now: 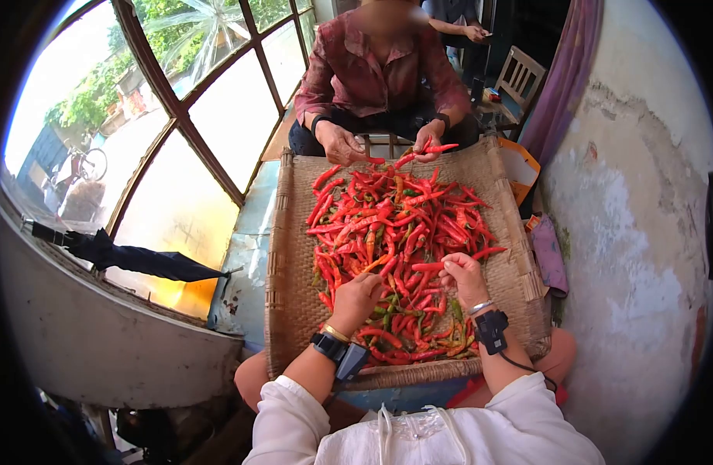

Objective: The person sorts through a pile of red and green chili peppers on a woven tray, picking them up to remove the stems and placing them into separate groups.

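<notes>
A heap of red chili peppers, with some green and orange ones among them, lies on a woven tray across my lap. My right hand pinches a single red chili pepper that points left over the heap. To the left, my left hand is closed, fingertips together, just above the near part of the heap. An orange chili lies by its fingertips; whether the fingers hold anything is hidden. Both wrists wear dark devices.
Across the tray sits a person in a red shirt, chilies in their hands. Windows and a folded umbrella are on the left. A worn wall, an orange box and a wooden chair stand right.
</notes>
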`<state>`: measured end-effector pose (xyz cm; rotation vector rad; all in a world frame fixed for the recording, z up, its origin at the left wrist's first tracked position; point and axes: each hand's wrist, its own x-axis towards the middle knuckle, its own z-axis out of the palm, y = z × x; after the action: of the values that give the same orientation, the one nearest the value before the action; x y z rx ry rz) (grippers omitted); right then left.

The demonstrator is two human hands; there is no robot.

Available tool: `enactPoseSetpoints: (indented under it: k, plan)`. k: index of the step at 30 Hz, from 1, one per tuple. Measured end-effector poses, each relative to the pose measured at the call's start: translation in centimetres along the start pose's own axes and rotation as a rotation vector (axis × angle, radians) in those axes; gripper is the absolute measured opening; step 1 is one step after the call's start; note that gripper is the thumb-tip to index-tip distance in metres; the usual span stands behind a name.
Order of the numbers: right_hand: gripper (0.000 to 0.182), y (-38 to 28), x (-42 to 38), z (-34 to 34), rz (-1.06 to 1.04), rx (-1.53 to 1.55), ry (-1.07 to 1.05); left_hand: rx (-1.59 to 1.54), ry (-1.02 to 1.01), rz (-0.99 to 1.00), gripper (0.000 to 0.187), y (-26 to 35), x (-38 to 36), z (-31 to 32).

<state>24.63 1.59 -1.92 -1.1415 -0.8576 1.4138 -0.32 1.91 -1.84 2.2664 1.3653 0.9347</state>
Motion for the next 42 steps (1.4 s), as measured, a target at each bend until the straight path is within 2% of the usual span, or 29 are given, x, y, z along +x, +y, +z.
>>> enactPoseSetpoints:
  k: [1,3,4,5,7,8,9,11,13,14,15,17,18,20,21,23,26,27,29,30,32,37,39,40,42]
  plan:
    - [0.012,-0.4,0.3,-0.7,-0.029,0.134,0.084,0.003,0.003,0.002,0.016,-0.5,0.2,-0.5]
    - [0.014,-1.1,0.6,-1.4,-0.112,0.501,0.239,0.159,0.154,-0.123,0.016,-1.7,0.3,-0.8]
    - [0.016,-1.3,0.7,-1.5,-0.121,0.593,0.333,0.228,0.170,-0.156,0.024,-2.5,0.3,-0.6]
    - [0.016,-1.1,0.8,-1.9,-0.122,0.594,0.332,0.229,0.171,-0.155,0.024,-3.0,0.2,-0.4]
    - [0.020,0.7,1.2,-3.3,0.193,0.615,0.289,0.297,0.243,-0.243,0.035,-3.1,0.3,-0.4]
    - [0.024,2.5,1.6,-4.0,0.305,0.535,0.232,0.284,0.223,-0.275,0.044,-3.7,0.0,0.1]
    - [0.029,2.5,1.0,-2.9,0.337,0.428,0.230,0.286,0.224,-0.272,0.044,-3.5,-0.1,0.2]
    - [0.034,1.9,-0.4,-0.4,0.328,0.208,0.011,0.363,0.227,-0.260,0.046,-3.0,-0.3,0.5]
    - [0.035,2.7,-0.8,1.6,0.315,-0.208,-0.208,0.381,0.157,-0.238,0.043,-3.3,-0.4,0.2]
    - [0.037,2.5,-1.2,2.5,0.242,-0.599,-0.345,0.399,0.092,-0.218,0.041,-3.5,-0.3,0.1]
    - [0.042,3.5,-1.7,2.8,-0.312,-1.035,-0.397,0.404,0.090,-0.216,0.041,-3.8,-0.4,0.1]
    - [0.047,5.0,-2.2,2.8,-0.440,-1.300,-0.449,0.324,-0.080,-0.190,0.032,-4.5,-0.7,0.1]
    - [0.047,4.9,-2.4,3.1,-0.435,-1.287,-0.447,0.317,-0.032,-0.123,0.024,-4.2,-0.7,-0.1]
    - [0.049,4.2,-2.1,3.5,-0.163,-1.204,-0.512,0.282,-0.107,-0.159,0.023,-4.1,-0.6,0.1]
    - [0.046,3.6,-2.4,3.5,-0.210,-1.173,-0.558,0.237,-0.170,-0.197,0.022,-4.0,-0.6,0.1]
    - [0.046,3.8,-2.5,3.4,-0.265,-1.239,-0.599,0.230,-0.182,-0.143,0.022,-3.4,-0.7,0.2]
    - [0.042,3.8,-3.0,3.5,-0.346,-1.358,-0.598,0.219,-0.211,-0.158,0.021,-3.5,-0.5,0.4]
    - [0.042,4.1,-2.9,3.5,-0.351,-1.357,-0.599,0.130,-0.261,-0.167,0.020,-3.4,-0.5,0.3]
    - [0.036,4.7,-2.5,3.5,-0.255,-1.375,-0.592,0.042,-0.303,-0.180,0.020,-3.2,-0.6,0.4]
    - [0.033,4.7,-2.7,3.4,-0.284,-1.369,-0.556,0.003,-0.366,-0.098,0.021,-2.9,-0.8,0.6]
    - [0.033,5.1,-2.2,3.1,-0.263,-1.376,-0.557,-0.039,-0.441,0.004,0.020,-2.4,-0.9,0.9]
    - [0.041,3.6,-2.4,3.1,-0.241,-1.369,-0.547,-0.001,-0.557,0.004,0.026,-1.3,-0.6,0.3]
    - [0.048,1.4,-2.2,3.5,-0.005,-1.053,-0.550,-0.016,-0.583,0.008,0.027,-1.2,-0.3,0.2]
    - [0.048,2.2,-1.8,2.9,-0.012,-0.818,-0.531,0.012,-0.619,-0.022,0.029,-1.4,-0.3,0.4]
    - [0.042,1.6,-2.1,2.7,0.181,-0.377,-0.526,0.064,-0.641,-0.049,0.032,-1.0,-0.4,0.2]
